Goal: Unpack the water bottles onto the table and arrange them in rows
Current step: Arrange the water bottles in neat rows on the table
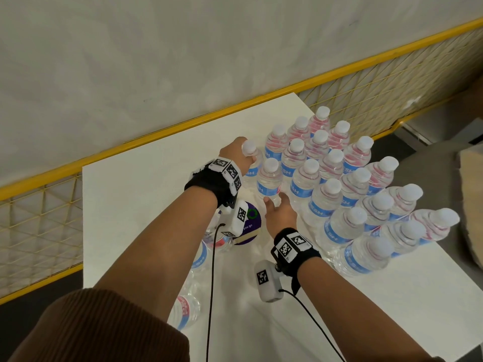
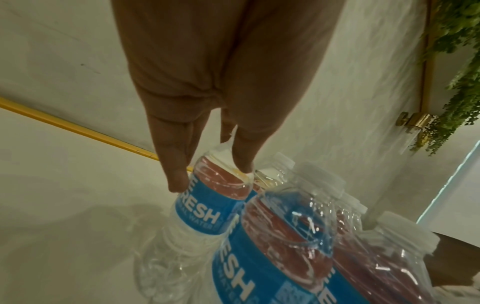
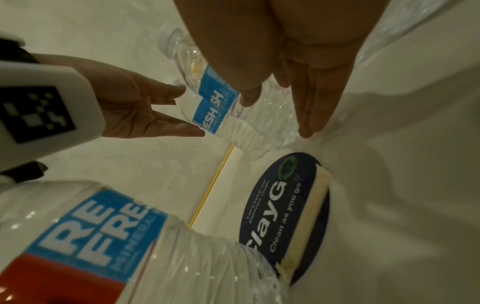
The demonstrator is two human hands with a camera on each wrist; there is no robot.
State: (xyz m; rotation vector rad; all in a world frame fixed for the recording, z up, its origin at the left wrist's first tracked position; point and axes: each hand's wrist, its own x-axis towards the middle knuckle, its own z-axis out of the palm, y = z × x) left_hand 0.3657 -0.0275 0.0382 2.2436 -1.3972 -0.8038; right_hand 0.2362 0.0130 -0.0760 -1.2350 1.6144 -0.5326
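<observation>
Bottles [image 1: 305, 186], round sticker [image 1: 252, 218] on white table [image 1: 136, 205]

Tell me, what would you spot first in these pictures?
A big crowd of water bottles with white caps and blue labels stands in rows on the right of the white table. The left hand touches the far-left bottle near its neck, and the right hand is open beside a front one.
</observation>
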